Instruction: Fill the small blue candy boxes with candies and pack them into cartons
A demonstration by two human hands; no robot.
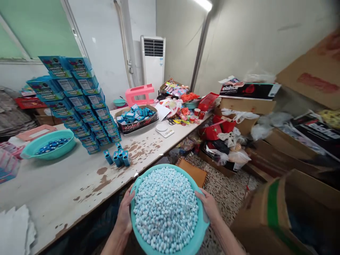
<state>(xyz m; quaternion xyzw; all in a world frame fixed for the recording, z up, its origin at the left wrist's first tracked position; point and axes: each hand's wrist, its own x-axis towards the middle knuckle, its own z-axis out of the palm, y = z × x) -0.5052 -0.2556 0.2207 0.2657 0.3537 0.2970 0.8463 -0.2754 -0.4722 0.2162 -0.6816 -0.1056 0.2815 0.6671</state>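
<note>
A turquoise plastic basin (134, 226), heaped with small pale-blue candies (167, 209), is held between my two hands in front of the table edge. My left hand (126, 207) grips its left rim, thumb on top and the other fingers mostly hidden beneath. On the opposite side, my right hand (209, 205) grips the rim in the same way. Beyond the basin, several small blue open-topped boxes (120, 157) stand on the table. Behind them rises a tall stack of blue printed candy boxes (79, 102).
The worn white table (87, 177) runs along the left. On it are another turquoise basin (50, 143) with shiny blue pieces, a carton (136, 120) of blue packets and a small scale (166, 131). An orange-brown stool (192, 171) and an open cardboard box (265, 216) stand on the floor.
</note>
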